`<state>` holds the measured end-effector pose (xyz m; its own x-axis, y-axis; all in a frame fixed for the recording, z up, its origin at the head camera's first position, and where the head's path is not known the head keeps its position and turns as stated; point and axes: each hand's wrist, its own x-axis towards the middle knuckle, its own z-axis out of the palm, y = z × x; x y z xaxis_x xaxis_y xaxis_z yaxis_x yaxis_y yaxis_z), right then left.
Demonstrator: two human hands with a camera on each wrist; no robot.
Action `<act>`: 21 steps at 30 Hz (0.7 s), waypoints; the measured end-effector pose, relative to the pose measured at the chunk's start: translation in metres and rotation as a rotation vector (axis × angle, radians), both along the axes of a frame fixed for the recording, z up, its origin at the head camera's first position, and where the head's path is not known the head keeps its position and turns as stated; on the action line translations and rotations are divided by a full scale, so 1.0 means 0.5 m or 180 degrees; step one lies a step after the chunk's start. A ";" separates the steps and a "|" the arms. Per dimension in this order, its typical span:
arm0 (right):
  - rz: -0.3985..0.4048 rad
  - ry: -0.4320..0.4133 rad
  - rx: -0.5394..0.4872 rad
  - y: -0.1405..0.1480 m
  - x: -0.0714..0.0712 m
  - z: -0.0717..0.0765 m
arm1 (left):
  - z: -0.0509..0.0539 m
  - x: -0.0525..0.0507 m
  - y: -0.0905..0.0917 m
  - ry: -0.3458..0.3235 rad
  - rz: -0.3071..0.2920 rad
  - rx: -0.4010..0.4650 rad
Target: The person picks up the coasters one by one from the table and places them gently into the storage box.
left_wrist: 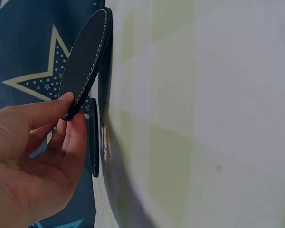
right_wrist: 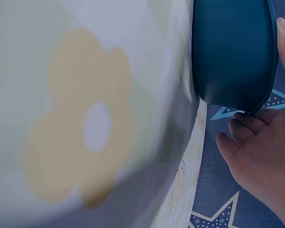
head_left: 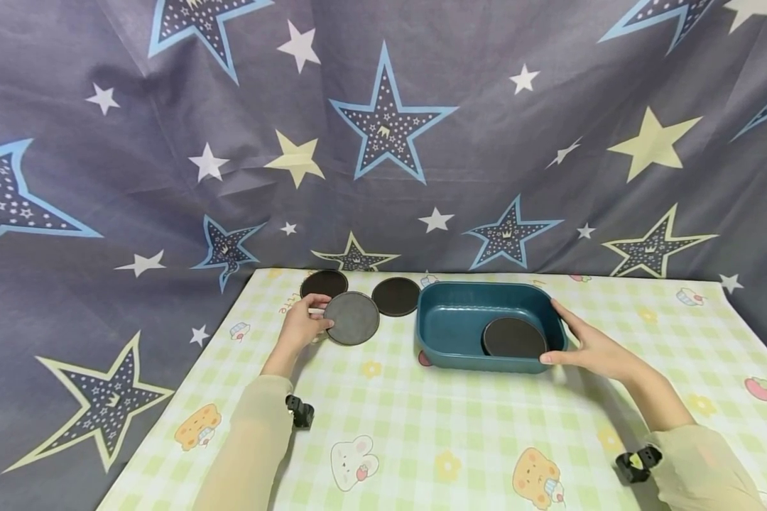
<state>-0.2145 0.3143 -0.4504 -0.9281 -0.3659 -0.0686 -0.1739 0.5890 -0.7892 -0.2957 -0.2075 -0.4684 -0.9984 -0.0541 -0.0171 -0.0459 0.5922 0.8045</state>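
My left hand [head_left: 302, 328] pinches a round dark coaster [head_left: 351, 319] by its left edge, thumb on one face and fingers behind. In the left wrist view that stitched coaster [left_wrist: 87, 59] tilts above the cloth, held by the left hand [left_wrist: 38, 161]. A teal rectangular bin [head_left: 444, 360] stands right of it, with one black coaster [head_left: 514, 338] lying inside at the right end. My right hand [head_left: 591, 348] grips the bin's right end, thumb at the front rim. The right wrist view shows the right hand [right_wrist: 263, 152] against the end of the bin [right_wrist: 232, 52].
Two more black coasters lie at the table's back edge, one [head_left: 324, 283] behind my left hand, the other [head_left: 396, 297] just left of the bin. A green checked cloth [head_left: 409, 433] covers the table. A grey curtain with stars [head_left: 383, 206] hangs behind.
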 end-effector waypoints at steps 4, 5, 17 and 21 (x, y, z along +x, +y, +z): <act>0.0000 -0.0013 -0.0007 -0.001 0.001 0.000 | 0.006 0.000 0.000 0.0002 0.0014 0.0212; -0.0002 -0.0014 -0.0004 -0.001 0.001 0.000 | 0.008 0.001 0.001 0.0003 0.0013 0.0279; 0.0005 -0.0036 -0.0045 0.001 0.000 -0.002 | 0.031 0.005 0.015 0.0266 0.0069 0.0680; 0.0006 -0.0029 -0.0050 0.001 0.001 -0.002 | 0.036 0.006 0.022 0.0321 0.0055 0.0780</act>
